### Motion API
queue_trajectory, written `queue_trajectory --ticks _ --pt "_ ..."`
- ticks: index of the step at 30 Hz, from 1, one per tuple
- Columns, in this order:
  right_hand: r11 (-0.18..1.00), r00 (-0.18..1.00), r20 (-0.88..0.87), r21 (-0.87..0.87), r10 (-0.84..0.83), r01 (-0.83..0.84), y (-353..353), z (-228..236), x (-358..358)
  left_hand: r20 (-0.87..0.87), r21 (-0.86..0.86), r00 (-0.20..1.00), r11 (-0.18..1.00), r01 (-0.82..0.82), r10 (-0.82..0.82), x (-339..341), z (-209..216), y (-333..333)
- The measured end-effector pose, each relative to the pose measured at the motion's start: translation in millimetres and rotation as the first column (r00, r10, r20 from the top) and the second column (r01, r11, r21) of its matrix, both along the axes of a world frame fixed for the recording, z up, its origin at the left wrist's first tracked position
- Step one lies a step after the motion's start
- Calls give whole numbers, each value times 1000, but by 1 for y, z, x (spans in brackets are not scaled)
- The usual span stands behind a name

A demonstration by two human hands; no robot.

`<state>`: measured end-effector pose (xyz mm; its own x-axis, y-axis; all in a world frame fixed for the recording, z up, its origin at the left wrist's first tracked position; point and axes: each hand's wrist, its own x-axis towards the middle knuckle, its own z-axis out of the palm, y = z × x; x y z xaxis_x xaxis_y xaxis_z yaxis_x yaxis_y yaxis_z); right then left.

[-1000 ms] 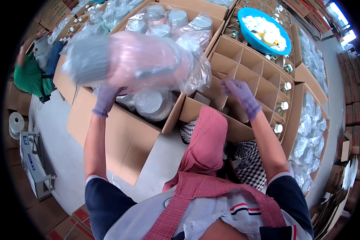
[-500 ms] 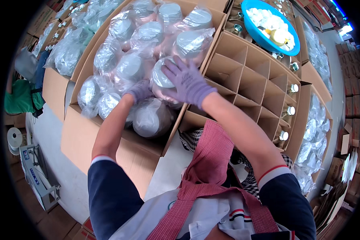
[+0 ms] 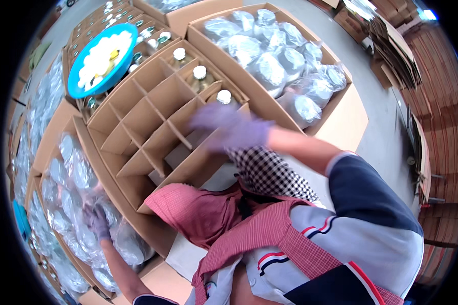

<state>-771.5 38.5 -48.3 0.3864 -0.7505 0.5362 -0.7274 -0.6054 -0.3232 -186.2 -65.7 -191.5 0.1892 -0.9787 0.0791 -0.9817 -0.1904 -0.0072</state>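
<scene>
Your left hand (image 3: 97,219) is pressing its grip down on plastic-wrapped jars (image 3: 76,203) in the left box, while your right hand (image 3: 229,127), fingers spread and holding nothing, is hovering over the divided carton (image 3: 152,127); keep the wrap steady.

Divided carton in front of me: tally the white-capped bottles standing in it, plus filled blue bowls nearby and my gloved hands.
White-capped bottles in the divided carton: 3
Blue bowl filled with pale round pieces: 1
Purple-gloved hands: 2, the left hand and the right hand
Total: 6
</scene>
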Motion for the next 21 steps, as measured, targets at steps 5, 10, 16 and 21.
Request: queue_trajectory --ticks 5,10,16,21 --pt "426 421 144 551 -896 718 75 -14 -264 -666 -252 726 968 -5 -170 -161 70 -4" --pt "653 711 86 485 -698 581 -7 -115 -308 -757 -293 160 548 784 -634 -514 123 6" --pt "741 708 419 635 -568 218 62 -103 -283 -592 90 268 268 959 -760 -733 48 18" --pt "874 878 -266 182 -397 450 10 -117 -352 -545 112 219 188 976 -810 -740 45 40"
